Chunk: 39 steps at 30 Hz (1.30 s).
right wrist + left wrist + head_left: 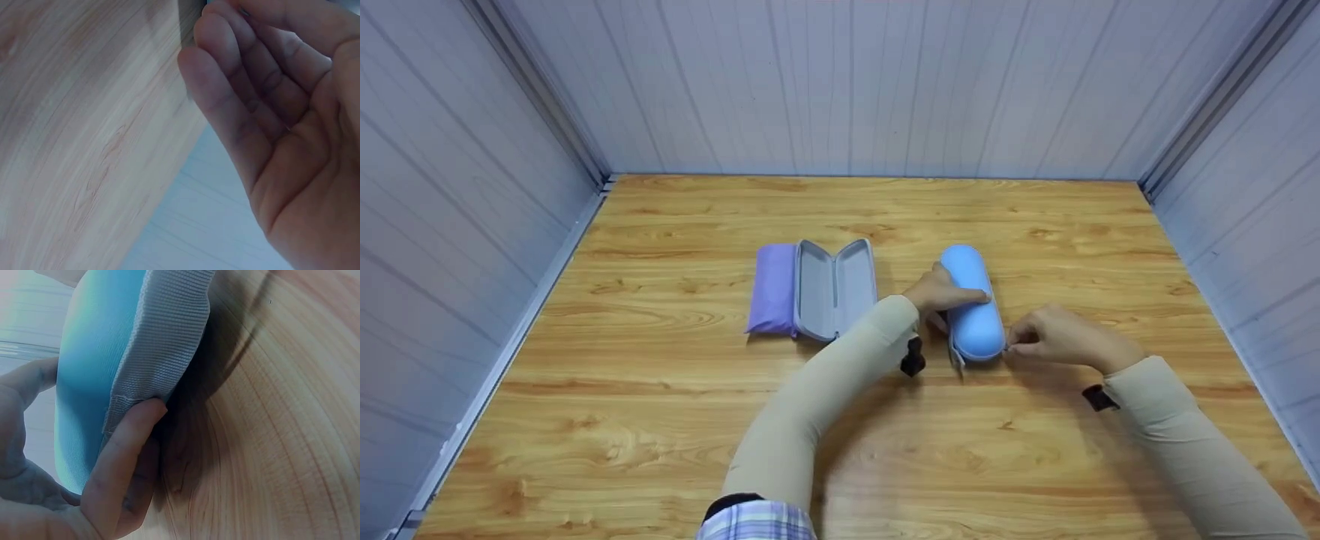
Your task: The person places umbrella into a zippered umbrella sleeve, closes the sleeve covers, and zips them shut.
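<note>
Currently: left hand grips blue case; right hand pinches its near-end zipper pull. Step, likely: zipping; next needs steady pull along seam.

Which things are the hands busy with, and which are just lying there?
Busy with:
- blue case, held by the left hand
- right hand, fingers at the blue case's near end

Just lying there:
- open grey-lined case
- purple pouch beside it

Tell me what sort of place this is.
Probably a staged recording booth, not a home or shop: a wooden tabletop boxed in by pale panelled walls on three sides, bearing only an open purple glasses case and a blue zip case.
</note>
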Each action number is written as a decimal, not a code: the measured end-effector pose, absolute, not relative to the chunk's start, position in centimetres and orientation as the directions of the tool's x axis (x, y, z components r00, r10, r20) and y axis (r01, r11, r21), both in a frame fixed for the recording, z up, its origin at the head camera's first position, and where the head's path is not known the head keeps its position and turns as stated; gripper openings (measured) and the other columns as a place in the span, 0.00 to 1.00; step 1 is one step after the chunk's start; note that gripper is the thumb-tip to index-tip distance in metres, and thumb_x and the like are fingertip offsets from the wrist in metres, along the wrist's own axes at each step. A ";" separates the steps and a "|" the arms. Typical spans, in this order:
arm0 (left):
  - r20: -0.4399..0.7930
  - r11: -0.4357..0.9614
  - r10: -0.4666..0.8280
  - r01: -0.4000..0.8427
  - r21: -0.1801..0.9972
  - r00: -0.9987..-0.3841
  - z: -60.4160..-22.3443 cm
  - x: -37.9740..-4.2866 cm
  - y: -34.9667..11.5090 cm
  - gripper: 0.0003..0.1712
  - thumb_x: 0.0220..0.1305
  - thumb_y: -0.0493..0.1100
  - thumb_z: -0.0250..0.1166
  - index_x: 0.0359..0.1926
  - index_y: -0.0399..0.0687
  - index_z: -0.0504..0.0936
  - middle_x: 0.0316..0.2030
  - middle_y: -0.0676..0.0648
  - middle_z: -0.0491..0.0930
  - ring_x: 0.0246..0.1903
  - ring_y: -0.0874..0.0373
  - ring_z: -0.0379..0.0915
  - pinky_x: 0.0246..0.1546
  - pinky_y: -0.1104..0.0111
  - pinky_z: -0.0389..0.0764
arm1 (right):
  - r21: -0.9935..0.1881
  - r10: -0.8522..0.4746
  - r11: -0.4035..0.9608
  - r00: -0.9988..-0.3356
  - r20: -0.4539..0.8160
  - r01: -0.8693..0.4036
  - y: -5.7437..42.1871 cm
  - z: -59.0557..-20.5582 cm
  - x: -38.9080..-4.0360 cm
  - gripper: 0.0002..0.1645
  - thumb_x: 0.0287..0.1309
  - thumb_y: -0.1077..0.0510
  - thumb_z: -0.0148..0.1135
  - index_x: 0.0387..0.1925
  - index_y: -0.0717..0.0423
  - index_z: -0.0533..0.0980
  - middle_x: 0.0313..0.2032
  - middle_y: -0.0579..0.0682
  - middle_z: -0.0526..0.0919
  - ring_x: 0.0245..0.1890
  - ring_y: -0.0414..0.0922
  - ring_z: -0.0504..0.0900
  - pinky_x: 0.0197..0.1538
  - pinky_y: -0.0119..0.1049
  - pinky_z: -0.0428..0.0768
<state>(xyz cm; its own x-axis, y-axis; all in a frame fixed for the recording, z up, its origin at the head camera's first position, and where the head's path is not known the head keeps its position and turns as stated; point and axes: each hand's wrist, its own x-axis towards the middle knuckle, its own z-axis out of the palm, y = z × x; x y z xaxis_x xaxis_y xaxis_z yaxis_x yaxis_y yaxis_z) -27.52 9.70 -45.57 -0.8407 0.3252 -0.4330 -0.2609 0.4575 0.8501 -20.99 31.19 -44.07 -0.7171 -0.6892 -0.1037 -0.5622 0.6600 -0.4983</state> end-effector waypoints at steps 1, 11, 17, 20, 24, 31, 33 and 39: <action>-0.436 0.462 0.324 -0.262 0.848 -0.839 -45.6 -27.5 9.7 0.61 0.57 0.54 0.75 0.77 0.40 0.45 0.59 0.36 0.66 0.41 0.45 0.80 0.30 0.57 0.86 | -0.499 -0.693 0.656 -0.714 -0.099 -0.566 31.1 -44.1 -21.0 0.06 0.61 0.65 0.68 0.28 0.56 0.85 0.27 0.45 0.86 0.26 0.33 0.78 0.31 0.32 0.80; -0.434 0.492 0.335 -0.238 0.838 -0.837 -45.7 -27.6 9.5 0.63 0.58 0.55 0.74 0.78 0.38 0.42 0.64 0.36 0.63 0.37 0.46 0.80 0.31 0.59 0.86 | -0.480 -0.714 0.648 -0.691 -0.113 -0.591 30.6 -43.5 -20.4 0.08 0.58 0.65 0.70 0.25 0.53 0.84 0.24 0.39 0.82 0.24 0.31 0.73 0.28 0.31 0.77; -0.425 0.454 0.332 -0.252 0.855 -0.842 -45.7 -27.4 9.5 0.61 0.56 0.53 0.76 0.77 0.38 0.46 0.58 0.36 0.68 0.36 0.47 0.80 0.27 0.60 0.86 | -0.504 -0.723 0.633 -0.681 -0.115 -0.587 30.5 -43.4 -20.2 0.07 0.59 0.64 0.70 0.25 0.54 0.84 0.23 0.41 0.83 0.22 0.31 0.72 0.25 0.29 0.75; -0.417 0.439 0.335 -0.252 0.862 -0.845 -45.7 -27.4 9.4 0.61 0.56 0.52 0.76 0.77 0.38 0.46 0.57 0.35 0.68 0.37 0.46 0.80 0.27 0.59 0.86 | -0.509 -0.723 0.630 -0.682 -0.109 -0.586 30.5 -43.5 -20.2 0.07 0.59 0.64 0.71 0.26 0.54 0.85 0.24 0.42 0.84 0.23 0.31 0.74 0.26 0.30 0.76; -0.407 0.425 0.353 -0.244 0.872 -0.842 -45.7 -27.4 9.3 0.61 0.57 0.53 0.74 0.77 0.38 0.45 0.57 0.35 0.67 0.39 0.44 0.80 0.29 0.57 0.86 | -0.517 -0.720 0.627 -0.687 -0.099 -0.582 30.7 -43.8 -20.3 0.06 0.59 0.64 0.70 0.28 0.53 0.86 0.26 0.43 0.86 0.25 0.32 0.77 0.28 0.31 0.79; -0.422 0.424 0.348 -0.260 0.867 -0.837 -45.6 -27.2 9.3 0.59 0.57 0.53 0.74 0.77 0.39 0.46 0.58 0.36 0.66 0.44 0.43 0.79 0.31 0.56 0.86 | -0.545 -0.723 0.601 -0.689 -0.059 -0.585 31.2 -44.7 -20.2 0.04 0.60 0.63 0.70 0.31 0.53 0.87 0.29 0.42 0.87 0.28 0.34 0.81 0.32 0.32 0.81; -0.421 0.423 0.345 -0.261 0.867 -0.839 -45.6 -27.2 9.4 0.60 0.57 0.52 0.74 0.77 0.39 0.45 0.59 0.36 0.65 0.43 0.44 0.79 0.31 0.56 0.86 | -0.546 -0.731 0.592 -0.681 -0.053 -0.593 31.1 -44.8 -20.1 0.03 0.60 0.62 0.71 0.31 0.53 0.88 0.29 0.41 0.87 0.28 0.34 0.81 0.32 0.32 0.82; -0.400 0.425 0.330 -0.243 0.872 -0.855 -45.6 -27.1 9.6 0.58 0.57 0.52 0.75 0.75 0.37 0.49 0.56 0.35 0.67 0.36 0.45 0.81 0.28 0.58 0.86 | -0.557 -0.738 0.587 -0.671 -0.070 -0.587 30.7 -44.9 -20.0 0.03 0.60 0.60 0.71 0.34 0.54 0.89 0.30 0.40 0.88 0.30 0.33 0.83 0.32 0.32 0.82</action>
